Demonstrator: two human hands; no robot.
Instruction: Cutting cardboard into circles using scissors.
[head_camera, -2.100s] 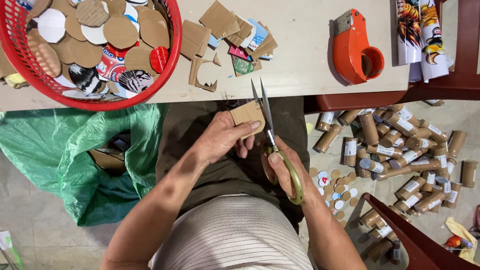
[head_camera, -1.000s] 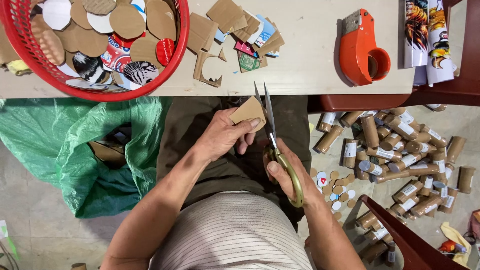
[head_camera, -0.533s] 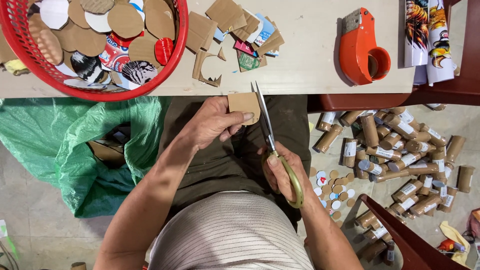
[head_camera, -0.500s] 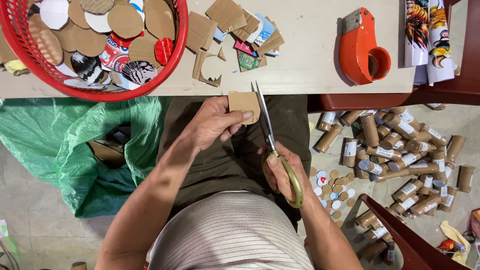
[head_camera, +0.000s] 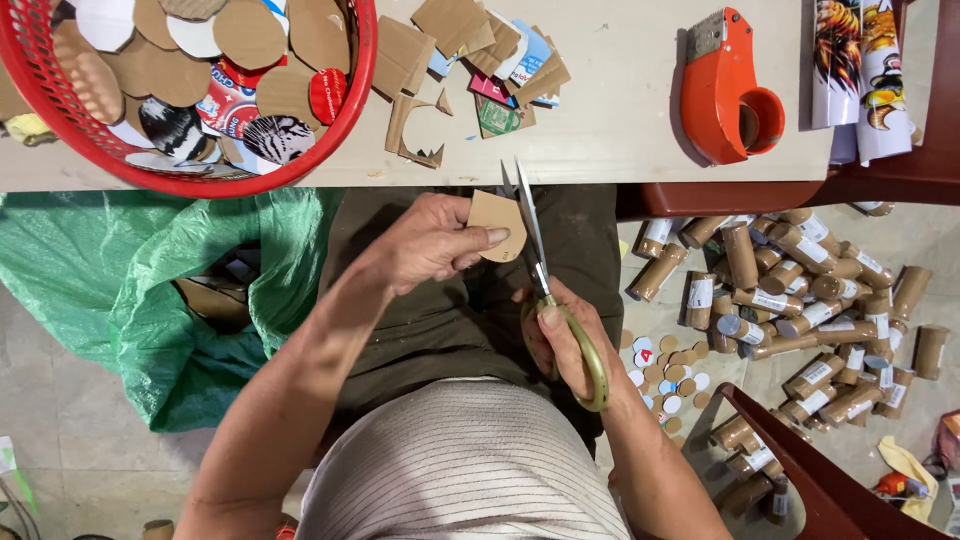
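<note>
My left hand (head_camera: 430, 240) pinches a small brown cardboard piece (head_camera: 498, 222) with a rounded edge, held over my lap just below the table edge. My right hand (head_camera: 565, 335) grips the yellow-green handles of a pair of scissors (head_camera: 535, 255). The blades point up toward the table and run along the right side of the cardboard piece, touching it.
A red basket (head_camera: 345, 110) of cardboard discs sits on the pale table (head_camera: 610, 110), beside cardboard scraps (head_camera: 470, 55) and an orange tape dispenser (head_camera: 725, 85). A green plastic bag (head_camera: 130, 280) lies at my left. Many cardboard tubes (head_camera: 800, 300) and small discs (head_camera: 670, 370) cover the floor at right.
My left hand has turned the cardboard piece against the blades, and its cut edge now looks rounder. The scissors stay in nearly the same place.
</note>
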